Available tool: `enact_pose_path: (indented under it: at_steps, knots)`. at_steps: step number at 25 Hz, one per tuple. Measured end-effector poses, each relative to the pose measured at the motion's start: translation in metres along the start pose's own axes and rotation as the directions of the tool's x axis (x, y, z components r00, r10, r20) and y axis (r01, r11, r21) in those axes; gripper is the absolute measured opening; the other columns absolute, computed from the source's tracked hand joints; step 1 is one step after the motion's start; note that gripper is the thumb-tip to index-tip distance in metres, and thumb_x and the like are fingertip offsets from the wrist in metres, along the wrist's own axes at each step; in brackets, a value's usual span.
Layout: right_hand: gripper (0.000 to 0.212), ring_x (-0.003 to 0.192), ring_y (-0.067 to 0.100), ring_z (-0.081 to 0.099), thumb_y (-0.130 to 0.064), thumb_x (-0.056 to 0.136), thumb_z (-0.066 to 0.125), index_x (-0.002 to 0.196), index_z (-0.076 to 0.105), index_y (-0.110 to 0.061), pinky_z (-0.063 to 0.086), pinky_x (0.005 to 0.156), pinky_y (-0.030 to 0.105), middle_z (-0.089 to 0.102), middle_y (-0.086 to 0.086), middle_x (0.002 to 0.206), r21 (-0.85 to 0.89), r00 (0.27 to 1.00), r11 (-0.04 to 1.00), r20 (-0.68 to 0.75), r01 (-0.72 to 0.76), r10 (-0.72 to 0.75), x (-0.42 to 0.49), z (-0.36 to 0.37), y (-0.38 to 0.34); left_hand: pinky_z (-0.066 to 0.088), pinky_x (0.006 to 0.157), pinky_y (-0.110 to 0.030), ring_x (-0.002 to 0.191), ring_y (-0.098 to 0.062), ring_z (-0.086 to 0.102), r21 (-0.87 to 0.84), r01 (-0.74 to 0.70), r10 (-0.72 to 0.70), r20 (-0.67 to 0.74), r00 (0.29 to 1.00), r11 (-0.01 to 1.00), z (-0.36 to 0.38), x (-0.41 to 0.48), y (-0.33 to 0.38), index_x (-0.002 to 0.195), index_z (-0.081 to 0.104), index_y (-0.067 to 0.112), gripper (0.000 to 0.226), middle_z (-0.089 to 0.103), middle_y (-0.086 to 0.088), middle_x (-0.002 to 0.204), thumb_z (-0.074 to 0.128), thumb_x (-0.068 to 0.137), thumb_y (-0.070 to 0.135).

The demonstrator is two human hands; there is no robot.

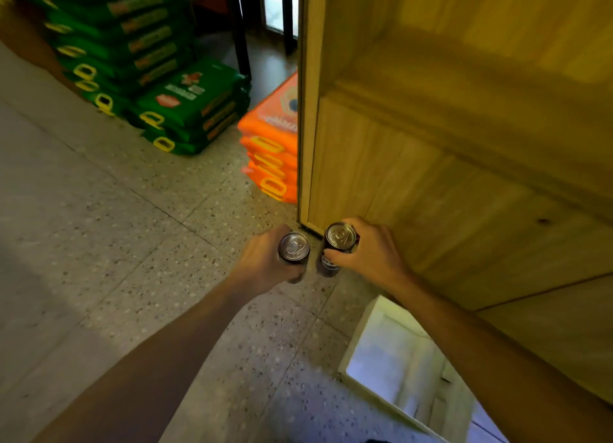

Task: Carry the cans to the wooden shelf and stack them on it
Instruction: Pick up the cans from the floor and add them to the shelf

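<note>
Speckled terrazzo floor [132,243] in large square tiles spreads under me, and the wooden shelf [464,144] rises on the right, its pale grained boards filling that whole side down to a bottom corner at the floor. Stacked green sacks [159,77] with yellow handles lie on the floor far ahead to the left, and a lower pile of orange sacks [270,144] sits right against the shelf's left edge. A white open box [398,359] lies on the floor by the shelf's front, under my right forearm.

Both my bare arms reach forward, nearly straight. My left hand [262,263] is wrapped around one dark can [294,248], thumb toward me, fingers curled about its side. My right hand [371,253] grips a second dark can [338,243] the same way. Both cans stand upright, side by side and slightly apart, held above the floor just before the shelf's bottom corner. Their round silver tops with pull tabs face up at me; blur hides the labels.
</note>
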State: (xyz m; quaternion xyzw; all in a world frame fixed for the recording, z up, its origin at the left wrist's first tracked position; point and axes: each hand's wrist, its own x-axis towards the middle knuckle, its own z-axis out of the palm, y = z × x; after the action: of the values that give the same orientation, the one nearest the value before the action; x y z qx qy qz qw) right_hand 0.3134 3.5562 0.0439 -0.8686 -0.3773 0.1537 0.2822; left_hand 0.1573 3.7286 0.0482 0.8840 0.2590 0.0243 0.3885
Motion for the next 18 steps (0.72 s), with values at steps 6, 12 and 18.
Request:
enact_pose_path:
  at_steps: [6,12,18]
  knots:
    - [0.072,0.086,0.013,0.069,-0.074,0.059,0.07,0.114,0.061,-0.028,0.06,0.071,0.036,0.074,-0.009,0.101,-0.096,0.996,0.992,-0.049,-0.078,0.073,-0.045,-0.285,-0.186,0.054,0.069,-0.036,0.085,-0.015,0.065,0.054,-0.215,0.213,0.046,0.976,0.975,-0.22,-0.027,0.248,0.102,0.063,0.023,0.051,0.07,0.007,0.094,0.084,0.056,0.032]
    - [0.073,0.092,0.012,0.069,-0.073,0.061,0.073,0.119,0.061,-0.031,0.06,0.075,0.038,0.073,-0.009,0.107,-0.098,0.969,0.985,-0.215,-0.142,0.118,-0.089,-0.526,-0.313,0.049,0.071,-0.02,0.091,-0.006,0.061,0.066,-0.412,0.4,0.139,0.906,0.909,-0.379,-0.039,0.479,0.108,0.059,0.031,0.052,0.065,0.015,0.1,0.084,0.063,0.038]
    - [0.054,0.083,0.003,0.065,-0.056,0.069,0.083,0.11,0.066,-0.026,0.055,0.068,0.024,0.071,-0.01,0.097,-0.038,0.916,0.987,-0.381,-0.154,0.128,-0.128,-0.672,-0.345,0.052,0.077,-0.026,0.095,-0.009,0.065,0.014,-0.561,0.553,0.148,0.82,0.828,-0.429,-0.037,0.643,0.107,0.063,0.022,0.052,0.069,0.009,0.101,0.086,0.062,0.037]
